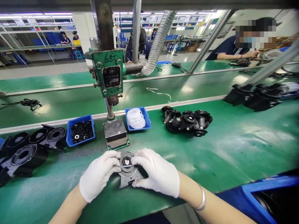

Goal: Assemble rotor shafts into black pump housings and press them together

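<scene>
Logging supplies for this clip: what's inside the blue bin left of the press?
The blue bin holds a heap of small black parts, one showing a pale ring. Anything beneath the top layer is covered from view.

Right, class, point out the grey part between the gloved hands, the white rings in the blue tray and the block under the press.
Grey part (128, 172): head view, on its round face.
White rings (135, 119): head view, middle of the pile.
Block (115, 128): head view, on its top face.

My left hand (100, 174) and right hand (156, 171) are gloved plain white; the housing (127, 179) between my fingers is grey, its inner ring (123, 161) black. Beyond my fingertips, the press head (98, 63) is dark-blotched green, the stacked rings (136, 118) white.
</scene>
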The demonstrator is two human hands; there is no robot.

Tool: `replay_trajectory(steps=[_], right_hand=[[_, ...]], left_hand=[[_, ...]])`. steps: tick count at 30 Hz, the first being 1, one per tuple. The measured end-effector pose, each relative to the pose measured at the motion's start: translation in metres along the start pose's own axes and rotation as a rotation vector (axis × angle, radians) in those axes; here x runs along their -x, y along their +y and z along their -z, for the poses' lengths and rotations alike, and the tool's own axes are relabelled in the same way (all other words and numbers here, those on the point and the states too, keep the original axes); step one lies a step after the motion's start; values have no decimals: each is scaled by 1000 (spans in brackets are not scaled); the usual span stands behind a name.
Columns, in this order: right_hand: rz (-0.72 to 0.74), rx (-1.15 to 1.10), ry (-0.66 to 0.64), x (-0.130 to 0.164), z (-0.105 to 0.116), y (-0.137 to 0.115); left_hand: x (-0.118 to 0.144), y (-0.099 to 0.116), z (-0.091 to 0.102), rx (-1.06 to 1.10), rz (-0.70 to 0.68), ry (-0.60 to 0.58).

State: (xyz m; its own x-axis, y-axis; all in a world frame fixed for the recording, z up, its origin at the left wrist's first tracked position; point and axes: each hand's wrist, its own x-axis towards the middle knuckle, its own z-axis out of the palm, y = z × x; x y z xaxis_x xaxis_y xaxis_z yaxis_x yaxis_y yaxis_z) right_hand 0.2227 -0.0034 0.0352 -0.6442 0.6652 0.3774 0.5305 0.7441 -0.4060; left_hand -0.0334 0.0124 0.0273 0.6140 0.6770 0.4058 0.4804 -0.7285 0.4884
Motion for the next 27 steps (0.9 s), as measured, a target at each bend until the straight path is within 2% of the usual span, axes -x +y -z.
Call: replay_trajectory(steps=[8, 13, 20, 22, 27], right_hand=[[66, 79, -25, 3, 0, -5], [134, 214, 32, 8, -7, -7], [113, 240, 156, 13, -14, -8], [72, 212, 210, 15, -19, -9], [-64, 232, 457, 23, -32, -13]], left_hand=[[1, 4, 6, -20, -4, -83], [5, 8, 2, -76, -57, -79], [17, 3, -6, -58, -63, -71], [18, 1, -5, 23, -14, -58], [13, 3, -5, 260, 219, 42]])
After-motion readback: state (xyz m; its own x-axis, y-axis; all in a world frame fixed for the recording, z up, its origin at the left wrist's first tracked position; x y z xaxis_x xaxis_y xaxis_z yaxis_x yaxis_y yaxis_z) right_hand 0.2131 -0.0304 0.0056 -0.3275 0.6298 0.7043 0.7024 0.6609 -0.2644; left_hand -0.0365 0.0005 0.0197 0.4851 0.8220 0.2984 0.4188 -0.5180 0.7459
